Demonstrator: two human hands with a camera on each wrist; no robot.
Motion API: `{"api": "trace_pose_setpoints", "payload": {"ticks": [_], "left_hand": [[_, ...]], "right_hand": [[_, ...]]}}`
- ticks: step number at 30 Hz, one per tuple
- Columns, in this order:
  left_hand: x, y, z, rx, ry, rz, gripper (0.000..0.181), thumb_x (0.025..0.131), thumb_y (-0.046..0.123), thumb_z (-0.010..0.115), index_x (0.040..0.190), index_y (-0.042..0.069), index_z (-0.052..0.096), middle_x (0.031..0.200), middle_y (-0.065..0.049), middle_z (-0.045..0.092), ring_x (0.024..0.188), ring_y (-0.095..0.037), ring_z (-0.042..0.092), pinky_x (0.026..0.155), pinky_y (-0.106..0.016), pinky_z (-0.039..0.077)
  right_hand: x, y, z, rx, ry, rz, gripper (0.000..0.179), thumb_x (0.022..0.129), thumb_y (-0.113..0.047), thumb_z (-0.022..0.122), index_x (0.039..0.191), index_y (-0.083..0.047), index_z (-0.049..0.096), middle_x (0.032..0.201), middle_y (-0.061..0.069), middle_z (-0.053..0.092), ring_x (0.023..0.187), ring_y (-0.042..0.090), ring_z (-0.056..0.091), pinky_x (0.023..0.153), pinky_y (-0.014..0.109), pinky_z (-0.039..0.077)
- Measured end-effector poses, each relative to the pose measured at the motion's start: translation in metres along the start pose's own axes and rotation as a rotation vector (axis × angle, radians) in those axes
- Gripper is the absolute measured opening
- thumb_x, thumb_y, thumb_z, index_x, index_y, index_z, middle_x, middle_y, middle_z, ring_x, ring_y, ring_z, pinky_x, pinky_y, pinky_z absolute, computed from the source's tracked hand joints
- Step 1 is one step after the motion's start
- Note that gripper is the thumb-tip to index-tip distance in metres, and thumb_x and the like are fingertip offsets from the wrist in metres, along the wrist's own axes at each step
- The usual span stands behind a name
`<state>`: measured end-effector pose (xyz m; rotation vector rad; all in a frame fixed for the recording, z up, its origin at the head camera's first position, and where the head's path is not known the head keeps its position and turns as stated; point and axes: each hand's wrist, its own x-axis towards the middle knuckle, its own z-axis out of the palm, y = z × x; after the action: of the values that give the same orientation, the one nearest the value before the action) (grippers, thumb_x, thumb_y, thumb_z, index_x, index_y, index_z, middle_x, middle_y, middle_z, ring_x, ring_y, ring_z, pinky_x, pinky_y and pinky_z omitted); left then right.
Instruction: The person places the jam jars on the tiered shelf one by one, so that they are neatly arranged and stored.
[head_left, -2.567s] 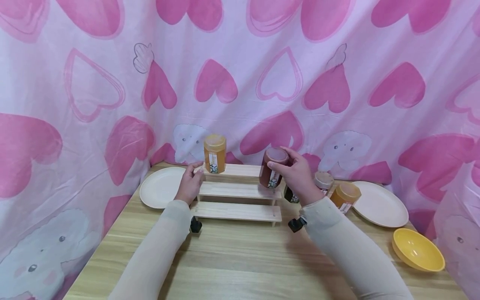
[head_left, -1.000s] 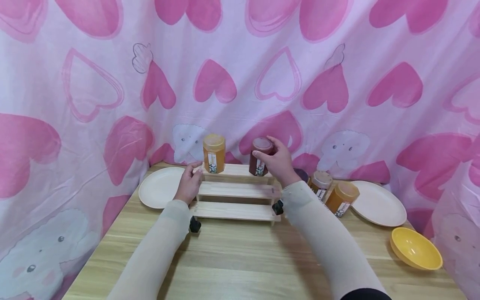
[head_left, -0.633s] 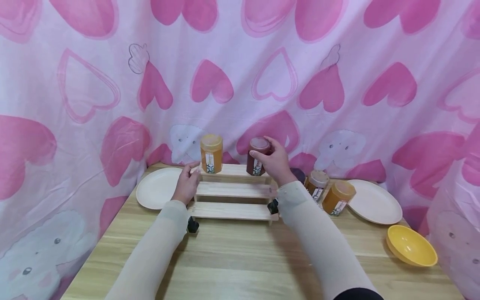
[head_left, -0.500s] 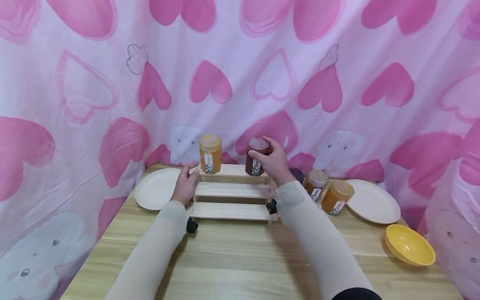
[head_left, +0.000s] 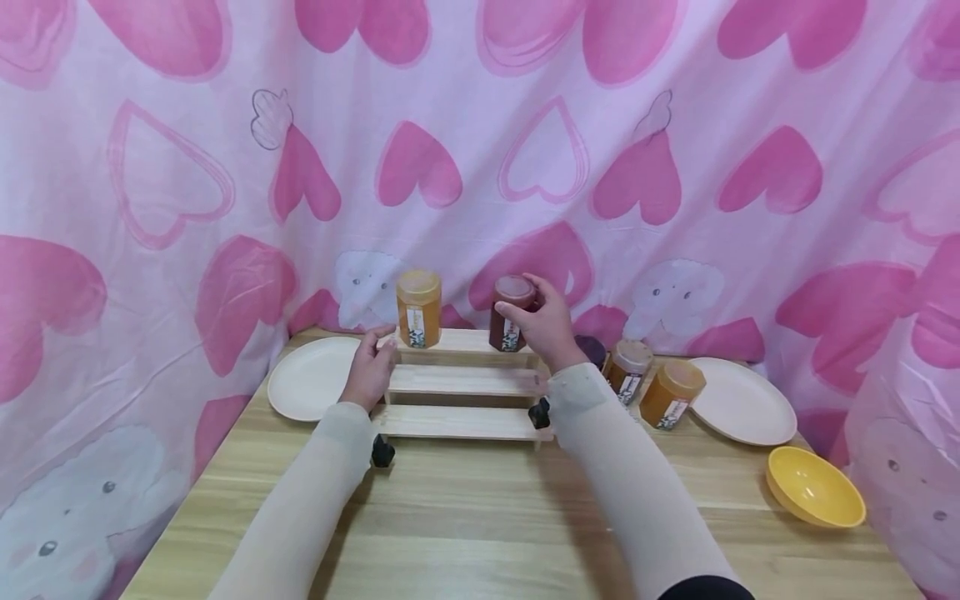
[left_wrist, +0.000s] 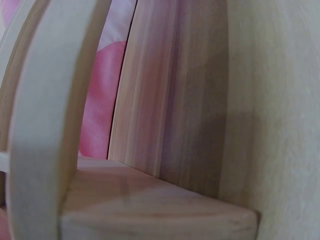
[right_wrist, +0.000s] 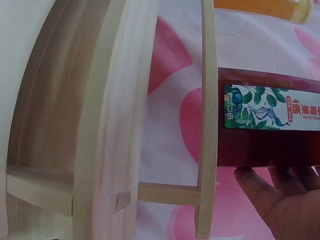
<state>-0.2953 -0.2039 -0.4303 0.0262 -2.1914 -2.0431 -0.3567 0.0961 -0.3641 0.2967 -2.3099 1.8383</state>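
My right hand (head_left: 549, 323) grips a dark red jar (head_left: 506, 327) by its upper part, thumb in front and fingers behind. In the right wrist view that jar (right_wrist: 270, 145), with its printed label, stands with its base right at the top board of a three-tier wooden display stand (head_left: 463, 380). My left hand (head_left: 369, 367) holds the left end of the top board between thumb and fingers. An amber jar (head_left: 419, 317) with a yellow lid stands upright on the same board, close to the left hand. The left wrist view shows stand parts (left_wrist: 150, 205), no fingers.
Right of the stand are an amber jar (head_left: 667, 400), a jar with a pale lid (head_left: 628, 367) and a dark-lidded jar (head_left: 591, 350), partly hidden by the right arm. Cream plates lie at left (head_left: 303, 379) and right (head_left: 742, 400). A yellow bowl (head_left: 813, 487) sits near the right edge.
The right hand has carried the dark red jar left and back onto the top board's right part, where it stays over the last second. The left hand keeps its place; the view shifts slightly.
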Motion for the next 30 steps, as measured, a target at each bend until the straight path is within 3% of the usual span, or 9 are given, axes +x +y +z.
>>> {"api": "trace_pose_setpoints", "payload": {"ticks": [8, 15, 20, 23, 30], "left_hand": [[-0.0014, -0.0021, -0.0001, 0.007, 0.005, -0.012, 0.042, 0.113, 0.017, 0.047, 0.153, 0.005, 0.047, 0.096, -0.010, 0.050, 0.079, -0.012, 0.049, 0.075, -0.024, 0.045], [-0.0005, 0.0002, 0.0004, -0.017, 0.007, -0.008, 0.043, 0.113, 0.017, 0.048, 0.154, 0.002, 0.047, 0.094, -0.014, 0.050, 0.080, -0.016, 0.050, 0.072, -0.024, 0.044], [0.0002, -0.0008, 0.0003, -0.018, 0.006, -0.003, 0.044, 0.113, 0.017, 0.047, 0.154, 0.002, 0.046, 0.111, -0.022, 0.051, 0.085, -0.020, 0.052, 0.075, -0.025, 0.045], [0.0002, -0.0016, 0.0001, -0.023, 0.007, 0.000, 0.043, 0.113, 0.016, 0.047, 0.154, 0.002, 0.046, 0.110, -0.023, 0.051, 0.084, -0.019, 0.051, 0.074, -0.025, 0.045], [0.0010, -0.0020, 0.0005, -0.034, 0.004, 0.003, 0.041, 0.113, 0.016, 0.047, 0.153, 0.003, 0.047, 0.091, -0.004, 0.052, 0.082, -0.014, 0.052, 0.074, -0.024, 0.045]], "right_hand": [[-0.0002, 0.0032, 0.0015, 0.014, -0.003, 0.008, 0.081, 0.089, -0.027, 0.088, 0.158, -0.016, 0.047, 0.148, 0.014, 0.058, 0.130, 0.033, 0.060, 0.108, 0.054, 0.051], [-0.0030, -0.0009, 0.0013, 0.023, 0.003, -0.006, 0.077, 0.090, -0.027, 0.087, 0.156, -0.020, 0.050, 0.149, 0.014, 0.058, 0.130, 0.032, 0.060, 0.108, 0.054, 0.051], [-0.0034, -0.0019, 0.0023, 0.036, 0.002, -0.015, 0.078, 0.090, -0.023, 0.087, 0.157, -0.017, 0.048, 0.149, 0.015, 0.057, 0.131, 0.033, 0.060, 0.108, 0.053, 0.051], [-0.0026, -0.0012, 0.0032, 0.031, -0.003, -0.019, 0.079, 0.090, -0.024, 0.087, 0.158, -0.015, 0.047, 0.149, 0.016, 0.057, 0.131, 0.033, 0.060, 0.108, 0.053, 0.051], [-0.0019, 0.0004, 0.0025, 0.014, -0.007, -0.010, 0.080, 0.091, -0.025, 0.086, 0.159, -0.014, 0.045, 0.150, 0.015, 0.056, 0.133, 0.033, 0.058, 0.108, 0.054, 0.051]]}}
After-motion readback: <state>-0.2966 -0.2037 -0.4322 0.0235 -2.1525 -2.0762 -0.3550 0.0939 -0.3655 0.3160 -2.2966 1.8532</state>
